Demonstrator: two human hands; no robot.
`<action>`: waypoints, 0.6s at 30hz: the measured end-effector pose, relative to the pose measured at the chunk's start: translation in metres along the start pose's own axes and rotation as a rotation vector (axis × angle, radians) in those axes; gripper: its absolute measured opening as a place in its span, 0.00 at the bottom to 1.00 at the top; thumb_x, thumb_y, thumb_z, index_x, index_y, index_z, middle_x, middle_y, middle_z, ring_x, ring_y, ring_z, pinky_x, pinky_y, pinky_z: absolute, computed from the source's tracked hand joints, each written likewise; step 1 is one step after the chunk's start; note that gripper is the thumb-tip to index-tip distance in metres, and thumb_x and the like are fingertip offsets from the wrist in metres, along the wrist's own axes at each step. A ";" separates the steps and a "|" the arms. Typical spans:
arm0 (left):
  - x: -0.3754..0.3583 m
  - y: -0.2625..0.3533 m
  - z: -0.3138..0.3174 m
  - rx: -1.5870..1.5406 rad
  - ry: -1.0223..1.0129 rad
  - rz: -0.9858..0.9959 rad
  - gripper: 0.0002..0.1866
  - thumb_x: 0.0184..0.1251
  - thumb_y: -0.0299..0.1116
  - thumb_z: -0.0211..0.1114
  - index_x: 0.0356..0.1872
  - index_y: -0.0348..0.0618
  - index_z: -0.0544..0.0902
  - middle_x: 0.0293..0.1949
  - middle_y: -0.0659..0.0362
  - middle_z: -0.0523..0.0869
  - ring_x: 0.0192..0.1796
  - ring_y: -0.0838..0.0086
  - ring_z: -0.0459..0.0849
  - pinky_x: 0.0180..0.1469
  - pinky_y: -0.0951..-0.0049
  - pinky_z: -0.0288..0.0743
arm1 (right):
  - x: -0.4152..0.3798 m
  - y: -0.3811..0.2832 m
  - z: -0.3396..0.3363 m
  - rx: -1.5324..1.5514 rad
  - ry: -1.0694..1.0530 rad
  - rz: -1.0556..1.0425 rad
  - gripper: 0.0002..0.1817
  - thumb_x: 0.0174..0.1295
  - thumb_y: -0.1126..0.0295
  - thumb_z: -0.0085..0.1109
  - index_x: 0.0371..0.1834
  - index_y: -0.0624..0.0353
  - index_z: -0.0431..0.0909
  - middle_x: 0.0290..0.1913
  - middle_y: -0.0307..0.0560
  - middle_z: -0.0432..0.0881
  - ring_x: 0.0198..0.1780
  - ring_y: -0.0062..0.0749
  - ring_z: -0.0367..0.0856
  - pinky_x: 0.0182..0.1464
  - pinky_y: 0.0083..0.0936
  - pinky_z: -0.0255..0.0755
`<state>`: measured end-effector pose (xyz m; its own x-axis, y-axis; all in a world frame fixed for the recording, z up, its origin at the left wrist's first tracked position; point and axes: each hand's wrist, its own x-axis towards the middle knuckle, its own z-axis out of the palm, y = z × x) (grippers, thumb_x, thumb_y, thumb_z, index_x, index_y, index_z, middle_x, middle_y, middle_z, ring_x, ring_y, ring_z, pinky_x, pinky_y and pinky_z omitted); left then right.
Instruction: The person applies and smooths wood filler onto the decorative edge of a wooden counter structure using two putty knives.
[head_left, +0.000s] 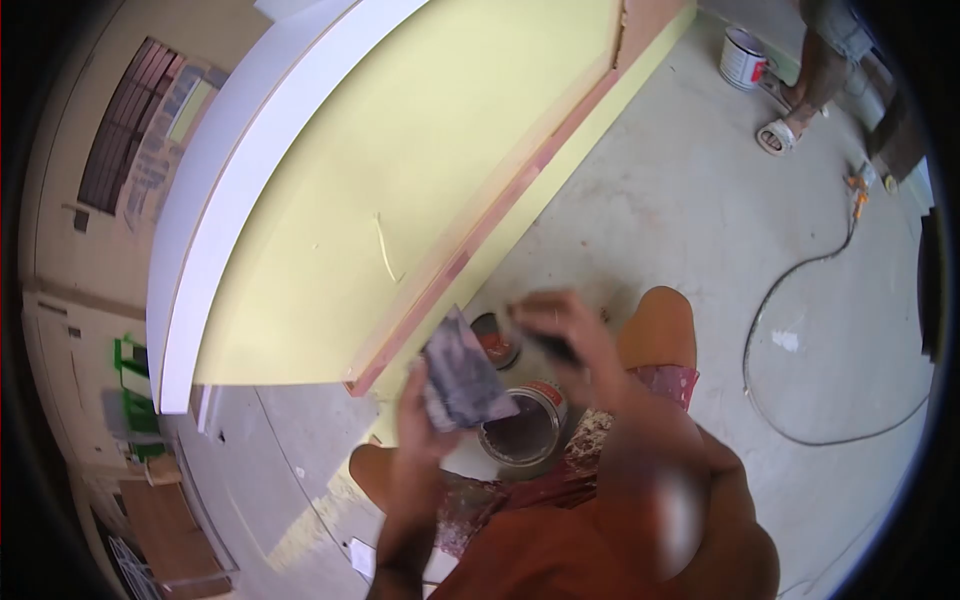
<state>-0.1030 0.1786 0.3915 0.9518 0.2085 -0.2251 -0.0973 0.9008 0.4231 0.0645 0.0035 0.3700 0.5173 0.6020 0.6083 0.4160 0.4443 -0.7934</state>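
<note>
My left hand (422, 412) is closed on the edge of a flat board (466, 372) smeared with grey paste. My right hand (572, 328), blurred by motion, grips a dark-handled tool (548, 346) that looks like a putty knife; its blade cannot be made out. Below the board, between my knees, stands an open metal can (523, 428) with a red label and greyish contents. Just beyond it sits a smaller can (494, 340) with reddish stuff inside. In front rises a pale yellow panel (400, 180) with a pinkish strip (480, 238) along its lower edge.
A white-rimmed curved edge (222, 190) bounds the panel on the left. On the grey floor (640, 200) at right lies a black hose (752, 330) with an orange fitting. Another person's foot (797, 122), a tape roll (775, 137) and a paint can (742, 60) are at upper right.
</note>
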 end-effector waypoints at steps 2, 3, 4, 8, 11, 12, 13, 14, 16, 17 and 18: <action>-0.002 -0.043 -0.005 -0.046 0.239 0.136 0.27 0.77 0.49 0.49 0.66 0.39 0.70 0.54 0.51 0.83 0.47 0.61 0.87 0.50 0.61 0.84 | -0.012 -0.022 0.013 0.089 -0.085 -0.038 0.36 0.46 0.90 0.56 0.63 0.54 0.74 0.63 0.55 0.72 0.66 0.52 0.69 0.68 0.38 0.65; 0.001 -0.054 0.002 -0.016 0.308 0.155 0.26 0.76 0.49 0.52 0.64 0.39 0.71 0.52 0.51 0.83 0.45 0.64 0.88 0.42 0.63 0.86 | -0.016 -0.027 0.019 0.007 -0.143 -0.091 0.36 0.45 0.90 0.56 0.62 0.53 0.75 0.63 0.55 0.72 0.66 0.53 0.69 0.67 0.40 0.65; -0.001 -0.057 0.005 0.005 0.388 0.177 0.26 0.75 0.50 0.56 0.62 0.40 0.72 0.50 0.52 0.84 0.43 0.66 0.88 0.35 0.65 0.87 | -0.017 -0.030 0.025 -0.062 -0.210 -0.146 0.36 0.44 0.91 0.56 0.62 0.51 0.76 0.63 0.55 0.72 0.66 0.55 0.69 0.67 0.42 0.65; -0.032 -0.047 -0.041 0.177 0.145 0.179 0.26 0.70 0.47 0.62 0.60 0.38 0.73 0.47 0.53 0.85 0.47 0.65 0.87 0.49 0.63 0.84 | -0.020 0.000 0.023 -0.389 -0.296 0.161 0.36 0.44 0.89 0.59 0.60 0.48 0.78 0.63 0.56 0.71 0.66 0.54 0.69 0.67 0.44 0.65; -0.047 -0.051 -0.027 0.112 0.368 0.276 0.26 0.70 0.47 0.62 0.60 0.38 0.73 0.46 0.53 0.85 0.47 0.65 0.87 0.49 0.64 0.83 | -0.017 0.005 0.029 -0.479 -0.328 0.308 0.33 0.47 0.86 0.63 0.60 0.49 0.78 0.63 0.57 0.70 0.65 0.54 0.69 0.67 0.45 0.65; -0.046 -0.048 -0.030 0.095 0.374 0.308 0.26 0.70 0.47 0.62 0.60 0.38 0.73 0.46 0.53 0.85 0.47 0.65 0.87 0.49 0.64 0.83 | -0.023 -0.001 0.041 -0.355 -0.235 0.071 0.32 0.48 0.84 0.65 0.60 0.50 0.77 0.63 0.57 0.70 0.65 0.54 0.69 0.67 0.45 0.65; -0.050 -0.049 -0.035 -0.043 0.317 0.253 0.26 0.70 0.47 0.63 0.60 0.38 0.73 0.46 0.53 0.85 0.47 0.66 0.87 0.49 0.65 0.83 | -0.039 -0.010 0.054 -0.216 -0.144 -0.139 0.30 0.49 0.82 0.66 0.60 0.51 0.77 0.63 0.58 0.70 0.65 0.55 0.69 0.66 0.45 0.65; -0.053 -0.049 -0.039 -0.174 0.249 0.198 0.26 0.69 0.46 0.63 0.60 0.38 0.74 0.47 0.54 0.85 0.47 0.68 0.87 0.50 0.66 0.82 | -0.061 -0.011 0.070 0.068 -0.111 0.000 0.27 0.51 0.80 0.63 0.58 0.53 0.77 0.62 0.59 0.70 0.65 0.53 0.69 0.66 0.45 0.65; -0.060 -0.051 -0.034 -0.015 0.308 0.230 0.23 0.71 0.44 0.62 0.58 0.38 0.75 0.46 0.55 0.85 0.45 0.69 0.87 0.46 0.66 0.83 | -0.061 0.008 0.090 0.008 -0.092 0.128 0.26 0.53 0.80 0.63 0.58 0.54 0.77 0.61 0.59 0.71 0.65 0.51 0.69 0.66 0.43 0.65; -0.066 -0.051 -0.030 0.155 0.362 0.238 0.20 0.72 0.41 0.61 0.57 0.38 0.75 0.45 0.56 0.85 0.44 0.70 0.87 0.41 0.66 0.83 | -0.055 0.014 0.098 -0.064 -0.052 0.255 0.26 0.55 0.80 0.62 0.59 0.55 0.76 0.60 0.59 0.72 0.65 0.49 0.69 0.66 0.42 0.65; -0.076 -0.048 -0.030 0.260 0.285 0.241 0.18 0.73 0.39 0.60 0.56 0.37 0.76 0.45 0.57 0.84 0.47 0.71 0.86 0.48 0.67 0.82 | -0.033 0.017 0.083 -0.331 -0.451 0.297 0.25 0.59 0.80 0.59 0.62 0.60 0.72 0.58 0.58 0.73 0.63 0.43 0.70 0.65 0.36 0.64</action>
<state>-0.1798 0.1310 0.3617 0.7891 0.5299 -0.3108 -0.1952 0.6960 0.6909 -0.0079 0.0463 0.3344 0.3101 0.9206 0.2373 0.5497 0.0300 -0.8348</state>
